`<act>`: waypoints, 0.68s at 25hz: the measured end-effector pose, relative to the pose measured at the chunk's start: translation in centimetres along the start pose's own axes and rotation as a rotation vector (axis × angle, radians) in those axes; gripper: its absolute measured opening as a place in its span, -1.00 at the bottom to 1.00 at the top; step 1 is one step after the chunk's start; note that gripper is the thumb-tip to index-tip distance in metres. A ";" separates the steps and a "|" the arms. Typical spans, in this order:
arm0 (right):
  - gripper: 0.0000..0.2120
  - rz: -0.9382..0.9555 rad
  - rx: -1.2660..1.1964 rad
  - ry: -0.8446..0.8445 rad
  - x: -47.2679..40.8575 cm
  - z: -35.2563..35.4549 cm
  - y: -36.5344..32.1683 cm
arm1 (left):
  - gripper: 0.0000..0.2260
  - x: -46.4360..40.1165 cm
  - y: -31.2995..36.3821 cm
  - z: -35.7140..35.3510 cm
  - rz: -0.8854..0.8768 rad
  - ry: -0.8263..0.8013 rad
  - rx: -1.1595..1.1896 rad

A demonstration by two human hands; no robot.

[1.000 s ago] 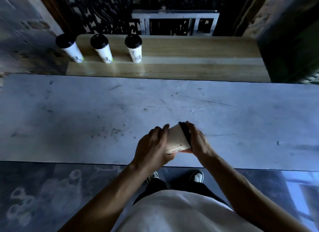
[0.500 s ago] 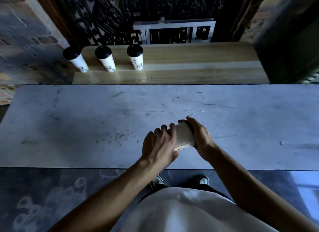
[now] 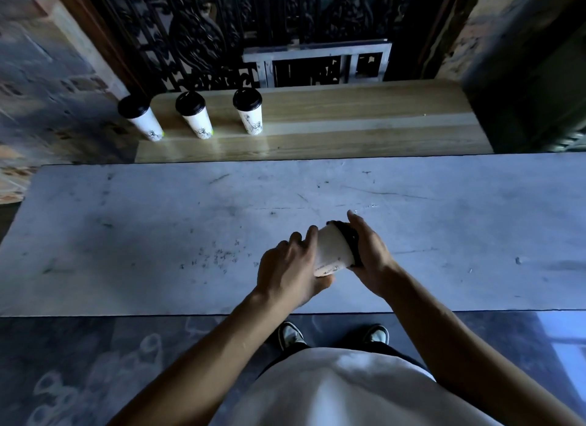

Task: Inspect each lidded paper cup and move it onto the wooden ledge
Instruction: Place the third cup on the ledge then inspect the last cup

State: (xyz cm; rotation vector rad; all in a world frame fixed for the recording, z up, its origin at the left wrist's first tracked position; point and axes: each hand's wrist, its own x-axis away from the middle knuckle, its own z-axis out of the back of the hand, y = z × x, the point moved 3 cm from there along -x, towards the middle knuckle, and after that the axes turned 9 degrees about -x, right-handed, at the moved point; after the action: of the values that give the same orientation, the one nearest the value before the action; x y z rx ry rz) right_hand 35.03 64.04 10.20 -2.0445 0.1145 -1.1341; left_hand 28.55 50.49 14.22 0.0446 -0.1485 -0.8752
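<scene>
— Over grey stone slab (image 3: pixel 158 235), centre: white paper cup with black lid (image 3: pixel 333 251) tipped sideways, lid toward 3 o'clock. Why?
— For inspection, likely. Left hand (image 3: pixel 291 267) curled round base, right hand (image 3: pixel 369 251) gripping lid. Pale wooden ledge (image 3: pixel 348 124) at 12 o'clock, three matching lidded cups (image 3: pixel 196 115) upright there.

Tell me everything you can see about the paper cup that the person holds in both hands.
The paper cup is white, seemingly paper, with a black lid on it and small dark print near its bottom edge. It is tipped on its side above the grey stone counter, lid end pointing right and away, base toward the person. The left hand grips its base end and the right hand grips the lid end. It does not seem to touch the counter. Whether it holds anything cannot be seen.
</scene>
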 end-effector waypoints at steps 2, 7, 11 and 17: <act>-0.56 0.024 -0.128 -0.030 0.1 0.1 -0.2 | -0.40 -0.1 -1.1 -0.4 0.135 -0.105 0.341; -0.70 0.059 -0.250 -0.121 0.9 -0.6 0.0 | -0.53 -0.3 -1.7 -0.7 0.348 -0.113 0.899; -0.67 0.009 -0.153 -0.220 1.7 -1.0 1.5 | -0.56 -0.2 -0.8 -1.0 0.384 -0.121 1.022; -0.56 0.075 -0.104 -0.246 1.9 -0.6 1.8 | -0.53 0.7 -0.7 -1.5 0.444 -0.152 1.129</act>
State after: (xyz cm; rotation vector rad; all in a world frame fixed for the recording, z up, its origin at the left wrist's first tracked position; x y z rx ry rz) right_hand 36.23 61.63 10.46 -2.2352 0.1283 -0.8387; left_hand 28.62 49.49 12.76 0.9639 -0.7520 -0.2600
